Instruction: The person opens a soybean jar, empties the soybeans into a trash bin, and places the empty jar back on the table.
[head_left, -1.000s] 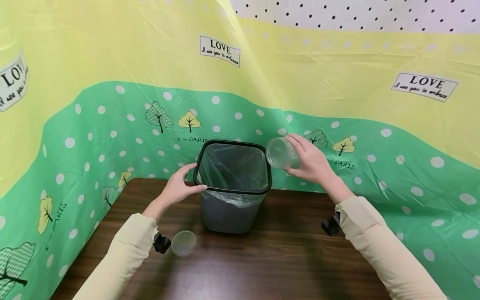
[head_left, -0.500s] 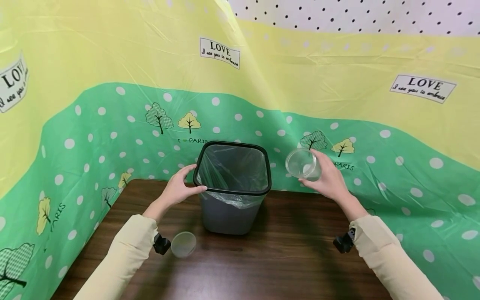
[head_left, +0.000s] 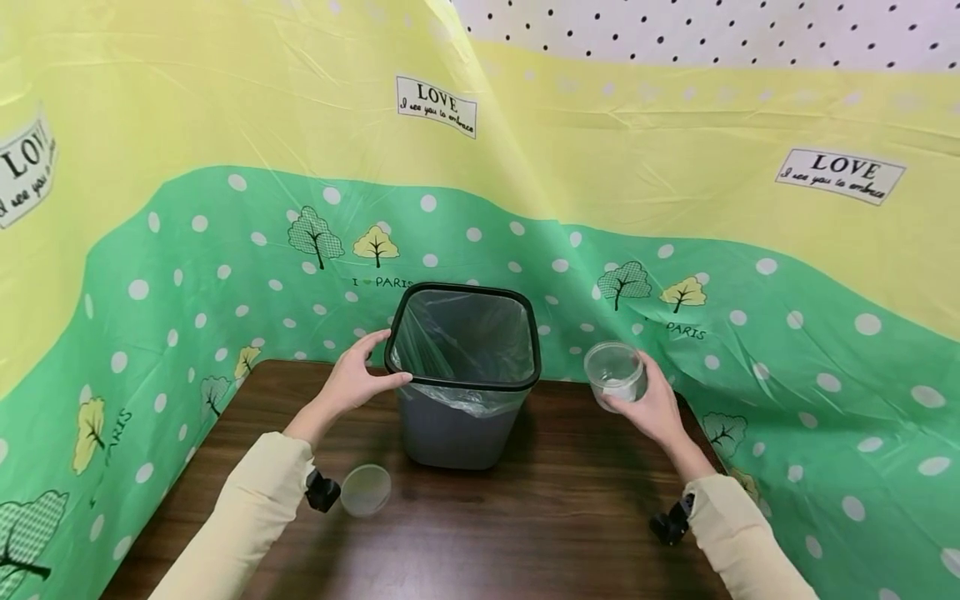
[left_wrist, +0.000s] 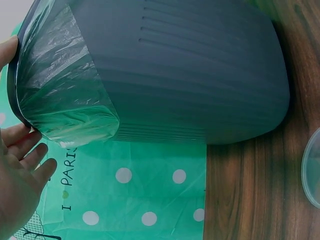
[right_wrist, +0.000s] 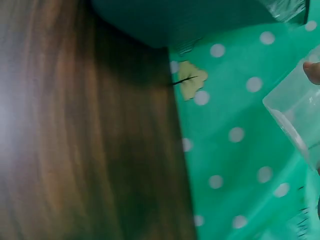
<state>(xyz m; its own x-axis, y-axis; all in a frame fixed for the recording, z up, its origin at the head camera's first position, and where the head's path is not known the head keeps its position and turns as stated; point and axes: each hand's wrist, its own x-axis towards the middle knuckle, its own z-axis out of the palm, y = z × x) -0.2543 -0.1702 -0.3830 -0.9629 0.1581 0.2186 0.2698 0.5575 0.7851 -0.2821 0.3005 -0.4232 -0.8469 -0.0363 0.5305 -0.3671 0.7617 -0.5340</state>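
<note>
A grey waste bin [head_left: 457, 417] with a black rim and a clear liner stands at the back of the wooden table [head_left: 525, 533]. My left hand [head_left: 358, 379] grips the bin's left rim, thumb on the near edge. My right hand [head_left: 651, 402] holds a clear plastic container [head_left: 615, 372] upright, low over the table, to the right of the bin. In the left wrist view the bin's side [left_wrist: 190, 75] fills the frame, with my fingers [left_wrist: 25, 170] at its rim. The right wrist view shows the container's wall [right_wrist: 297, 115] at the edge.
A clear round lid [head_left: 366, 490] lies on the table by my left forearm; its edge [left_wrist: 311, 175] shows in the left wrist view. A green and yellow printed sheet [head_left: 675, 208] walls the table in at the back and sides.
My right hand has carried the container from beside the bin's mouth, tipped on its side, down and to the right, turning it upright. The left hand has stayed on the rim.
</note>
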